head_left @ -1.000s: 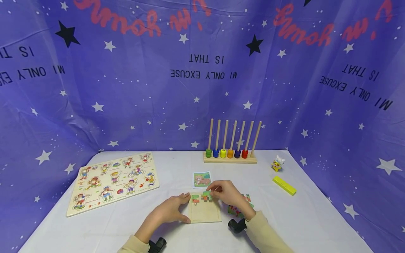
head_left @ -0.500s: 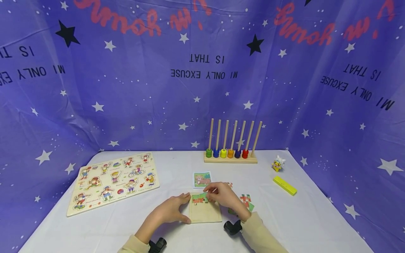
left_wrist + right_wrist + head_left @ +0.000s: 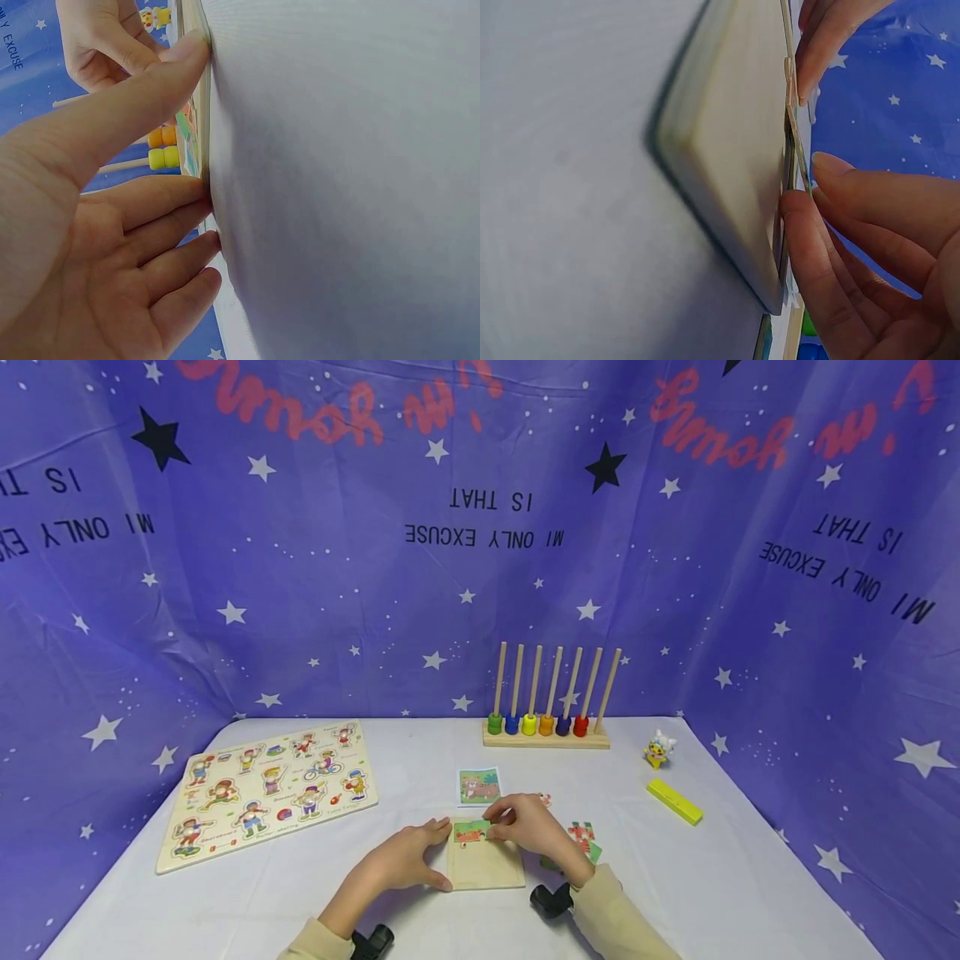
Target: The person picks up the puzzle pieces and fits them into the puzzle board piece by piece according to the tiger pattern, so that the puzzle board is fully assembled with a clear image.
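Fabric of deep blue, printed with white stars and mirrored lettering, hangs behind and around a pale tabletop. Biggest of the things on it is a peg puzzle board with little cartoon figures, lying flat at the far left, well apart from the hands. At the back stands a wooden rod rack, one coloured bead low on each of six rods. Near the person, at the middle, lies a small wooden puzzle tray; the left hand rests against its left edge with straight fingers spread along the rim, steadying it. The right hand curls over the tray's top edge and pinches a green puzzle piece that sits in the top row of the tray. Just beyond the tray lies a small picture card. Loose puzzle pieces lie just right of the right hand. Farther right are a yellow block and, smallest, a tiny yellow-and-white toy figure.
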